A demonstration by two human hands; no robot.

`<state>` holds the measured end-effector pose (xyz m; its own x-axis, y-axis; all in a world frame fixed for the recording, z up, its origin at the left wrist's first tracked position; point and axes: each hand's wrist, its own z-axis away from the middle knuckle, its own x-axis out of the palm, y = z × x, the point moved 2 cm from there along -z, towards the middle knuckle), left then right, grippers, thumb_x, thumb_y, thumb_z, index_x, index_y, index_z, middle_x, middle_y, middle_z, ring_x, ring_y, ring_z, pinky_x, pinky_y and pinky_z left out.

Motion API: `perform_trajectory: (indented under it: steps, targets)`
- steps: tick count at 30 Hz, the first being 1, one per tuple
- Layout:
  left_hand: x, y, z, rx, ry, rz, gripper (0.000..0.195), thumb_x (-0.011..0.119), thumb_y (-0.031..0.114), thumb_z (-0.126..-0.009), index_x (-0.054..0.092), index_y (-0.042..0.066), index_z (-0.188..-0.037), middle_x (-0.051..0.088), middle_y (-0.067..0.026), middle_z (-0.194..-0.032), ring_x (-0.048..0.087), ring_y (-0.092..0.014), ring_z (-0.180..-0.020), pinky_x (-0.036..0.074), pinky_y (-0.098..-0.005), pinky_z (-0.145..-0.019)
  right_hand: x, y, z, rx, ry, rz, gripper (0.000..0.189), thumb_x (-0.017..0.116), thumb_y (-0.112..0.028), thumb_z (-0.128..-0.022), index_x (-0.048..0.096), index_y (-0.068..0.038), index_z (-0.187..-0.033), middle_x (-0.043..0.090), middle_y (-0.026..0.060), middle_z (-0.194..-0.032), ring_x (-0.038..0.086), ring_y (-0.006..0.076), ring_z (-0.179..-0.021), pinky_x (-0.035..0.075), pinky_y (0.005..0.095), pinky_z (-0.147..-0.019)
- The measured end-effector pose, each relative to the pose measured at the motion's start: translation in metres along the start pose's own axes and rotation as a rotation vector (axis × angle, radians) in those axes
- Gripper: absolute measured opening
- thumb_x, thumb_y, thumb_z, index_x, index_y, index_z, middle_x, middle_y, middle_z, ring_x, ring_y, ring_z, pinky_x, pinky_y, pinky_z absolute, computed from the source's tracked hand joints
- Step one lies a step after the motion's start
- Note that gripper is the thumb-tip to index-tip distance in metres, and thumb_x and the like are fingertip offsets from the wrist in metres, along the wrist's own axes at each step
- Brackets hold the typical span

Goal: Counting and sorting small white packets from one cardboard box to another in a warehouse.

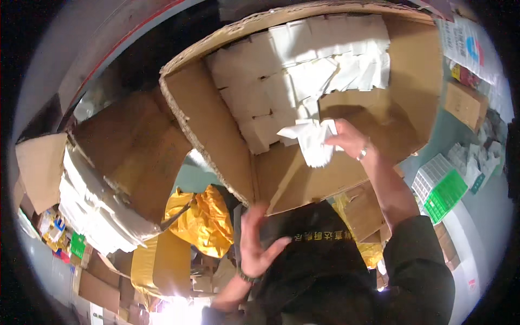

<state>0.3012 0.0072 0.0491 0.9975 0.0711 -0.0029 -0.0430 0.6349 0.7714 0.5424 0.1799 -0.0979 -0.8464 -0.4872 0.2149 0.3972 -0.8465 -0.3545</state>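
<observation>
A large open cardboard box point(211, 101) stands before me, with rows of white folded paper or cloth pieces point(252, 89) packed along its far and left parts. My right hand point(347, 138) reaches over the box and grips a white folded piece point(315, 144), whose edges hang loose. Bare brown cardboard shows beneath that hand. Near the box's lower left corner, my left hand point(258, 239) is raised with fingers and thumb apart, holding nothing, in front of my dark apron point(317, 260). Whether the white pieces are paper or cloth, I cannot tell.
On the left, another cardboard box point(134, 134) stands beside a stack of white sheets point(101, 207). A yellow plastic bag point(201, 221) lies below it. At the right are a green basket point(447, 199), a white basket point(432, 174) and a small carton point(465, 105).
</observation>
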Motion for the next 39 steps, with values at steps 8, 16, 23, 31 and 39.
perform_trajectory:
  steps: [8, 16, 23, 31, 39]
  targets:
    - [0.035, 0.008, -0.124, 0.062, -0.199, 0.277, 0.094, 0.081, 0.018, -0.066, 0.024, -0.001, -0.138, 0.043, -0.0174, -0.130, 0.043, -0.028, -0.120, 0.035, -0.0386, -0.101, 0.049, -0.028, 0.054, -0.168, -0.239, -0.121, 0.041, 0.063, 0.001, -0.077, 0.050, -0.002, -0.116, 0.060, 0.0023, -0.102, 0.057, 0.0095, -0.092, 0.046, 0.0253, -0.082]
    - [0.044, -0.018, -0.124, -0.252, -0.085, 0.832, 0.021, 0.063, 0.006, -0.084, 0.060, 0.000, -0.104, 0.063, -0.0046, -0.100, 0.058, -0.012, -0.089, 0.046, -0.0279, -0.083, 0.057, 0.002, 0.055, -0.313, 0.055, -0.323, 0.039, 0.063, -0.004, -0.081, 0.049, 0.001, -0.117, 0.061, 0.0060, -0.101, 0.057, 0.0100, -0.092, 0.047, 0.0256, -0.079]
    - [0.024, -0.021, -0.121, -0.263, -0.181, 0.952, 0.026, 0.058, 0.006, -0.083, 0.060, -0.002, -0.108, 0.065, -0.0088, -0.100, 0.062, -0.018, -0.088, 0.048, -0.0317, -0.081, 0.058, 0.018, 0.059, -0.327, 0.002, -0.569, 0.032, 0.054, -0.002, -0.080, 0.054, 0.001, -0.112, 0.062, 0.0087, -0.105, 0.059, 0.0174, -0.096, 0.045, 0.0326, -0.085]
    - [0.023, -0.022, -0.100, 0.031, 0.177, 0.363, 0.013, 0.050, 0.009, -0.091, 0.058, 0.000, -0.097, 0.061, -0.0018, -0.087, 0.055, -0.008, -0.078, 0.045, -0.0214, -0.068, 0.083, 0.015, 0.076, -0.329, -0.259, -0.656, 0.036, 0.053, -0.003, -0.079, 0.052, 0.002, -0.115, 0.061, 0.0110, -0.110, 0.059, 0.0216, -0.100, 0.045, 0.0348, -0.088]
    - [0.032, -0.024, -0.089, -0.158, 0.119, 1.030, 0.036, 0.047, 0.023, -0.094, 0.050, -0.003, -0.118, 0.062, -0.0088, -0.105, 0.061, -0.018, -0.091, 0.048, -0.0294, -0.081, 0.114, 0.006, 0.071, -0.294, 0.098, -0.336, 0.023, 0.055, -0.005, -0.086, 0.055, 0.001, -0.109, 0.063, 0.0052, -0.099, 0.060, 0.0107, -0.086, 0.049, 0.0262, -0.076]
